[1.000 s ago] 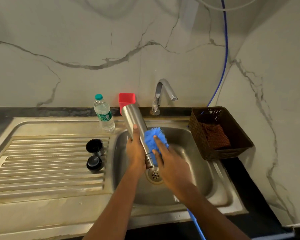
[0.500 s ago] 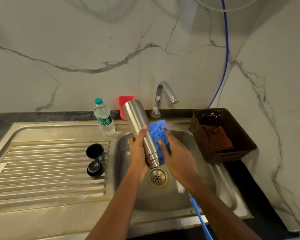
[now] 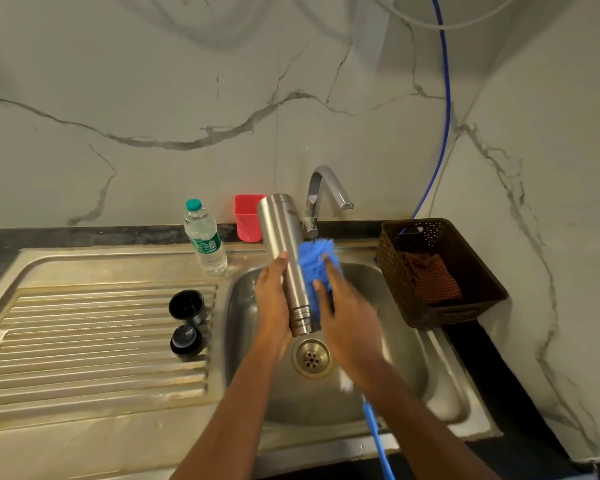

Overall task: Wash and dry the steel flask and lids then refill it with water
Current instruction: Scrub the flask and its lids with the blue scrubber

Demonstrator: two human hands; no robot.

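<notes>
Grip, left hand (image 3: 274, 299): fingers and thumb wrapped round the flask (image 3: 284, 258) at its lower half, thumb tip lying on the steel body.
Grip, right hand (image 3: 347, 323): fingers closed over the blue head of the brush (image 3: 314, 265), pressing the bristles against the flask's right side. The blue handle runs back under the wrist to the bottom edge. The hand is blurred.
Flask: bare steel, no lid on. Held over the basin (image 3: 413, 393), threaded neck down, base up and leaning away toward the wall. The neck hangs just above the drain (image 3: 311, 357), not touching it.
Lids (image 3: 186, 306): two, black, on the ribbed drainboard (image 3: 84, 341) beside the basin's left rim, one just behind the other.
Tap (image 3: 323, 195): chrome, behind the flask, spout pointing right. Whether water runs cannot be told.
Bottle (image 3: 205, 237): clear plastic, teal cap, upright at the back of the drainboard.
Cup (image 3: 246, 220): red, against the wall, between bottle and flask.
Basket (image 3: 465, 306): dark brown, perforated, right of the basin, holding a brown cloth (image 3: 430, 278).
Hose (image 3: 445, 116): blue, running down the wall corner to the basket.
</notes>
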